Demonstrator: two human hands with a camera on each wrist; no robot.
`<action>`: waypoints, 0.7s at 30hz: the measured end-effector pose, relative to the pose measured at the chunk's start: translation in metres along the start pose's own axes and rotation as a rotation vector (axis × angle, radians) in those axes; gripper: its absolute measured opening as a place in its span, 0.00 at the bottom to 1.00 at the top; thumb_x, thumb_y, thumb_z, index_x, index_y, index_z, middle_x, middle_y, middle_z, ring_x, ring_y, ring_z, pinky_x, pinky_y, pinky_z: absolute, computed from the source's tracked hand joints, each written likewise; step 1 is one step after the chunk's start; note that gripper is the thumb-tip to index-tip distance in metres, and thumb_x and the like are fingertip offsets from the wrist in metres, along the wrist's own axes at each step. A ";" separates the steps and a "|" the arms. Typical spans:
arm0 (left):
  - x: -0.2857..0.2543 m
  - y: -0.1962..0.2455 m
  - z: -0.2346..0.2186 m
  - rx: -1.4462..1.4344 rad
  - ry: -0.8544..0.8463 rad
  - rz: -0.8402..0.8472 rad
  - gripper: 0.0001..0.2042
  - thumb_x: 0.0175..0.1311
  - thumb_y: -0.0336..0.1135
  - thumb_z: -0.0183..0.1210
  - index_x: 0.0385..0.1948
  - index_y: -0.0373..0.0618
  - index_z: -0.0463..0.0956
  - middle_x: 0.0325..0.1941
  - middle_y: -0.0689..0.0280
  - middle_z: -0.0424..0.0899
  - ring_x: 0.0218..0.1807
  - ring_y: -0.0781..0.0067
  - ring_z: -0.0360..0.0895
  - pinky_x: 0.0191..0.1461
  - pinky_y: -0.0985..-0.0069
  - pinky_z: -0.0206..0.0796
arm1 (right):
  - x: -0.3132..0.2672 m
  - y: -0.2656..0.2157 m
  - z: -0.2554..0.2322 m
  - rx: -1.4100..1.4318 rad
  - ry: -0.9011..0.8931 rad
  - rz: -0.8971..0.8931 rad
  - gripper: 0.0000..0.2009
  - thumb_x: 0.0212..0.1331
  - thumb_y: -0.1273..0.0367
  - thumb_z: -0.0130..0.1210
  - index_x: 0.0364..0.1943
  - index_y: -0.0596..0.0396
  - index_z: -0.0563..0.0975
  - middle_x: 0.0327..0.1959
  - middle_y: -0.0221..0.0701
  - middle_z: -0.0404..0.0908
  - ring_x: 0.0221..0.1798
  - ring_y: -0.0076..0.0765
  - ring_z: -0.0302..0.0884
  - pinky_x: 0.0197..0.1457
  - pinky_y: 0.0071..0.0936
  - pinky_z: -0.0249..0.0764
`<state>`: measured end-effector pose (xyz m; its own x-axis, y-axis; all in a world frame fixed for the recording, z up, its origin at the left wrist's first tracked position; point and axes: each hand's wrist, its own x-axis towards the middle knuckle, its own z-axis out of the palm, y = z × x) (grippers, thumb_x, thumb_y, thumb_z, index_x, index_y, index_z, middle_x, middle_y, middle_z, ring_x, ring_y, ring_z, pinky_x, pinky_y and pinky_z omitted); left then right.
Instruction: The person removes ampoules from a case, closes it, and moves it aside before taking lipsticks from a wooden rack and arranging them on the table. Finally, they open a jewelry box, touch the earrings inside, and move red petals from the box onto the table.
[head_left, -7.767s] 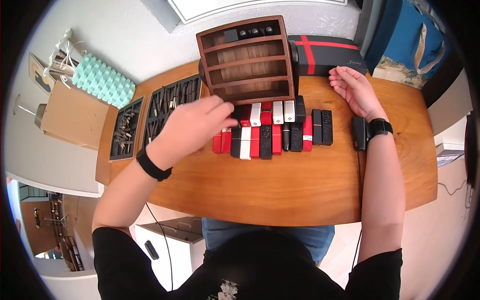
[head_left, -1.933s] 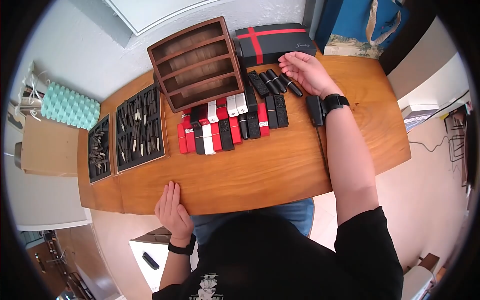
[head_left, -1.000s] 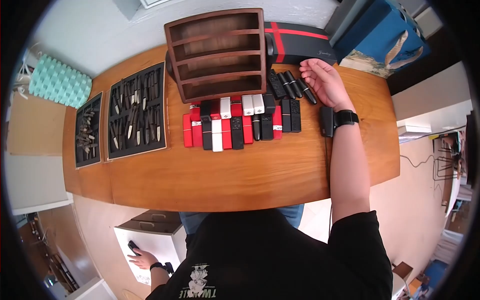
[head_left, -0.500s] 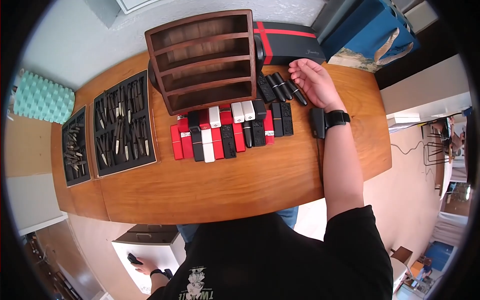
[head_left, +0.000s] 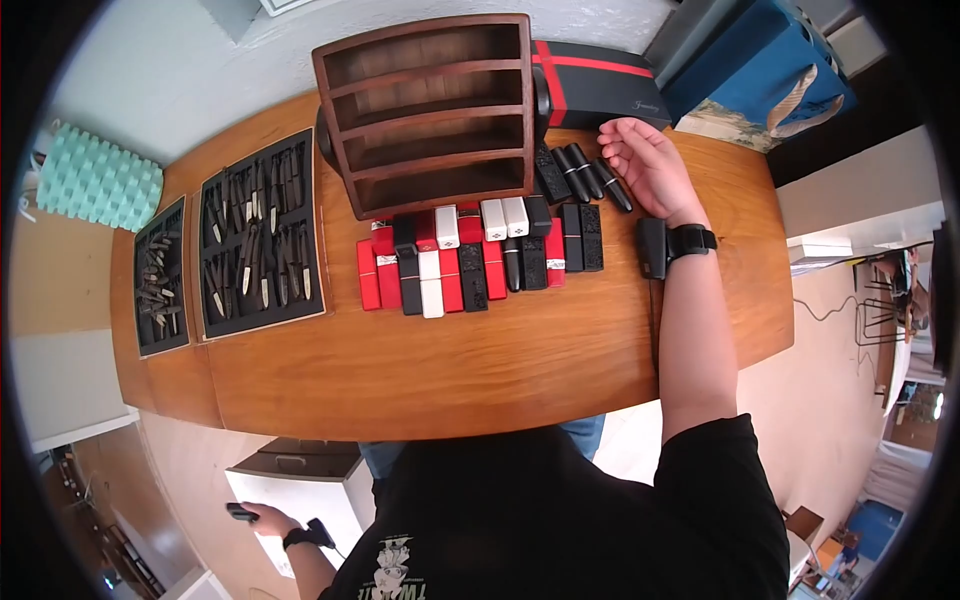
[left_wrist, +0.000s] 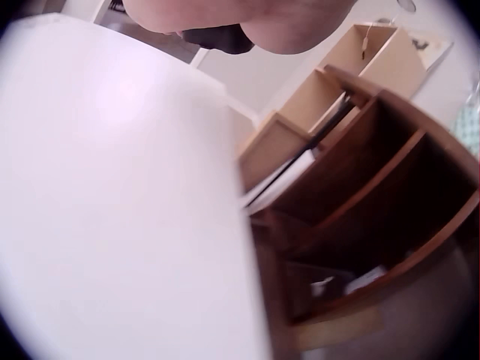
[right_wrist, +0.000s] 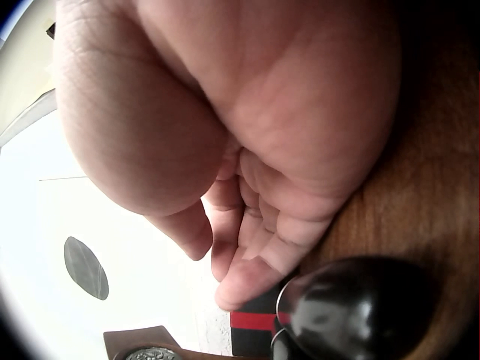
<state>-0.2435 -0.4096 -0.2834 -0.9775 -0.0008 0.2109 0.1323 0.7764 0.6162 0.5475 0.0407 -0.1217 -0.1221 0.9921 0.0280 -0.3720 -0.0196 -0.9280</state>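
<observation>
A person's right hand (head_left: 648,167) rests beside loose black lipstick tubes (head_left: 580,172) on a wooden table (head_left: 520,350).

The right forearm stretches forward across the table, the hand lying on its edge with palm turned inward and fingers loosely curled, gripping nothing; its fingertips are just beside the nearest tube. The four tubes lie flat side by side between the hand and the brown wooden rack (head_left: 432,112), long axes running diagonally, far ends angled toward the rack. Rows of red, white and black lipstick boxes (head_left: 470,258) lie just in front of the rack. The left hand (head_left: 258,516) hangs low beside the table, fingers closed round a small dark object (head_left: 240,513) over a white cabinet (head_left: 300,490).
</observation>
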 end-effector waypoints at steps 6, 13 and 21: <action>-0.040 0.198 -0.045 -1.038 -0.263 0.159 0.33 0.81 0.57 0.55 0.70 0.32 0.69 0.68 0.54 0.78 0.66 0.60 0.77 0.73 0.61 0.68 | 0.002 0.002 -0.004 0.012 -0.022 -0.007 0.12 0.81 0.66 0.56 0.54 0.61 0.82 0.47 0.30 0.86 0.48 0.23 0.84 0.54 0.20 0.81; -0.170 0.368 -0.075 -1.542 -1.303 0.359 0.46 0.66 0.58 0.68 0.79 0.42 0.58 0.66 0.56 0.75 0.66 0.59 0.76 0.75 0.60 0.67 | 0.000 -0.005 0.004 0.076 0.012 -0.003 0.11 0.81 0.66 0.55 0.52 0.59 0.82 0.45 0.30 0.87 0.45 0.24 0.84 0.51 0.21 0.81; -0.300 0.527 -0.089 -1.472 -1.774 0.770 0.43 0.62 0.21 0.69 0.79 0.39 0.56 0.80 0.58 0.65 0.75 0.57 0.73 0.76 0.59 0.70 | -0.031 -0.073 0.033 -0.113 0.038 -0.291 0.10 0.81 0.65 0.56 0.51 0.58 0.82 0.45 0.30 0.87 0.44 0.23 0.83 0.52 0.24 0.79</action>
<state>0.1337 -0.0563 0.0450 0.2171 0.8517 0.4769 -0.4023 -0.3671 0.8387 0.5486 0.0075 -0.0424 0.0091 0.9581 0.2863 -0.2815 0.2772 -0.9186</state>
